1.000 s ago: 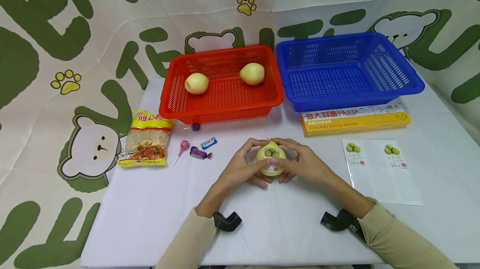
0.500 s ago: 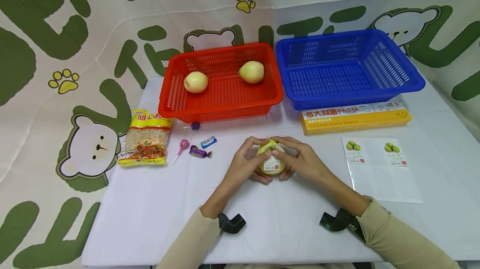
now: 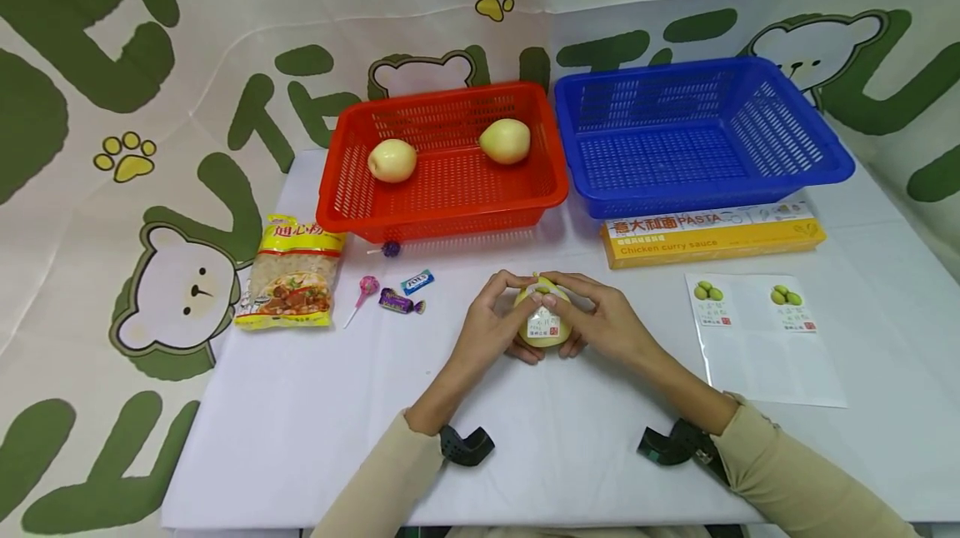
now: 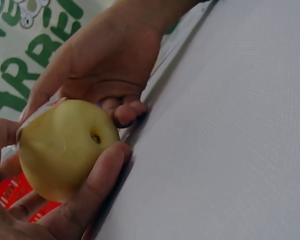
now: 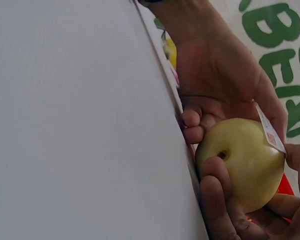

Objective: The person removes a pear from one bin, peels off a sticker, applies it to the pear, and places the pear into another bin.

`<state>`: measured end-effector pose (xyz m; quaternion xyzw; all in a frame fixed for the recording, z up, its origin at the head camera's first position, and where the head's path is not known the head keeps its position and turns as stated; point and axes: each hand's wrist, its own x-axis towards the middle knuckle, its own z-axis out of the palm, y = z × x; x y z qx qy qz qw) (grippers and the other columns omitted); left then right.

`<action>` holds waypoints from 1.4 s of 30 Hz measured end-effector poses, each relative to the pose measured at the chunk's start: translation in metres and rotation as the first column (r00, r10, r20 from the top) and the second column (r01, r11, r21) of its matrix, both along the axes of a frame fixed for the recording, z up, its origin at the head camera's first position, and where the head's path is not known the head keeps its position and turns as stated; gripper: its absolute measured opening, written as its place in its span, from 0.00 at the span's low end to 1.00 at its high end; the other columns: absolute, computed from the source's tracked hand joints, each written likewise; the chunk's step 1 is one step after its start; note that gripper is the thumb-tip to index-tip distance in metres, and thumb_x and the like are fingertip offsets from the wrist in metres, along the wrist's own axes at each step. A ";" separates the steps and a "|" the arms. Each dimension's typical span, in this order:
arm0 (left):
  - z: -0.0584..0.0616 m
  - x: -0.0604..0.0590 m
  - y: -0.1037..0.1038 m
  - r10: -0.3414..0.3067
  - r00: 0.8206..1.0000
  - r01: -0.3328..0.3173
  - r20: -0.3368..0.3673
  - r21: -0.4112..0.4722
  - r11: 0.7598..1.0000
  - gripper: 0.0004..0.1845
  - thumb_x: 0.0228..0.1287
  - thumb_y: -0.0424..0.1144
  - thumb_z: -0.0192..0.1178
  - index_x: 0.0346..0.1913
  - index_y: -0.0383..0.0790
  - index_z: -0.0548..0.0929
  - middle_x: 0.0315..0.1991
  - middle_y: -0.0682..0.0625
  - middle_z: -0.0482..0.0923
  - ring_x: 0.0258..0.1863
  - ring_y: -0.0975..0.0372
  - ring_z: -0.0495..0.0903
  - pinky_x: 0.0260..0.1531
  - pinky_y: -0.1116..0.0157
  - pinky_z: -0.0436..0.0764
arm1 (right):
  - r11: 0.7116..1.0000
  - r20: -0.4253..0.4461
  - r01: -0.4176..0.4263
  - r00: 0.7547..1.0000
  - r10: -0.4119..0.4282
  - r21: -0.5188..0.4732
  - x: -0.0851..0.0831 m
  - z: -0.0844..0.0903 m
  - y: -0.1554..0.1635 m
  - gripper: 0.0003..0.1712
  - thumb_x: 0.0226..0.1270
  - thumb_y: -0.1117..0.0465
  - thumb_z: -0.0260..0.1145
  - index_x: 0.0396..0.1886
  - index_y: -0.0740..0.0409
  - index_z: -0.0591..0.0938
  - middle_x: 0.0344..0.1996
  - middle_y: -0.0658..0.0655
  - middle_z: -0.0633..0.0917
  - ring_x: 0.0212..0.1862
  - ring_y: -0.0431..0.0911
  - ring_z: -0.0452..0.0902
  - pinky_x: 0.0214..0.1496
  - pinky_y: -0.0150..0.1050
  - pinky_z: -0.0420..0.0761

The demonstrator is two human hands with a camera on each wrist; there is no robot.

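Between both hands, a pale yellow pear (image 3: 551, 342) sits with its stem up, at the middle of the table near the person. My left hand (image 3: 482, 328) curls round its left side, and my right hand (image 3: 617, 326) curls round its right side. Both thumbs press the upper part of a white label (image 3: 543, 324) on the pear's near face, covering most of its fruit picture. In the left wrist view, the pear's (image 4: 65, 145) underside shows a dark hollow. The right wrist view shows the label's (image 5: 271, 134) lower edge standing slightly off the skin.
Behind stand a red basket (image 3: 450, 226) with two pears and a blue basket (image 3: 705, 198). A pasta box (image 3: 712, 245) lies before the blue one. A sticker sheet (image 3: 772, 367) lies right; a macaroni bag (image 3: 292, 276), lollipop (image 3: 367, 286) and candies (image 3: 401, 301) lie left.
Both thumbs have moved up from the label's lower part to its upper part, uncovering the writing below. The fingers still hold the pear in the same place.
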<state>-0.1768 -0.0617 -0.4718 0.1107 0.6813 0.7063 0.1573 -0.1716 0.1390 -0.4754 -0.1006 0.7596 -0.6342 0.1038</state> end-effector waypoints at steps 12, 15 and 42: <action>-0.003 -0.001 0.004 0.033 0.999 -0.033 -0.003 0.009 0.999 0.13 0.72 0.51 0.60 0.49 0.47 0.76 0.67 0.52 0.66 0.16 0.42 0.83 0.16 0.47 0.83 | 0.999 -0.024 0.024 0.999 -0.023 0.029 0.001 0.001 -0.003 0.24 0.73 0.42 0.62 0.66 0.36 0.78 0.61 0.48 0.77 0.19 0.55 0.82 0.21 0.50 0.84; -0.003 -0.002 0.003 0.031 1.000 -0.031 0.004 0.014 0.999 0.14 0.72 0.52 0.60 0.51 0.48 0.76 0.68 0.52 0.67 0.16 0.42 0.83 0.17 0.47 0.83 | 0.999 -0.024 0.037 0.999 -0.036 0.033 0.001 0.000 -0.003 0.24 0.72 0.42 0.62 0.66 0.36 0.79 0.61 0.49 0.77 0.19 0.55 0.82 0.20 0.50 0.84; 0.036 0.010 0.009 0.112 0.993 -0.106 0.046 -0.105 0.989 0.14 0.75 0.45 0.58 0.55 0.42 0.81 0.61 0.55 0.75 0.19 0.32 0.80 0.18 0.40 0.81 | 0.997 0.052 0.033 0.998 -0.036 0.064 -0.001 0.005 -0.005 0.28 0.66 0.39 0.67 0.64 0.35 0.79 0.60 0.48 0.78 0.19 0.56 0.83 0.22 0.50 0.84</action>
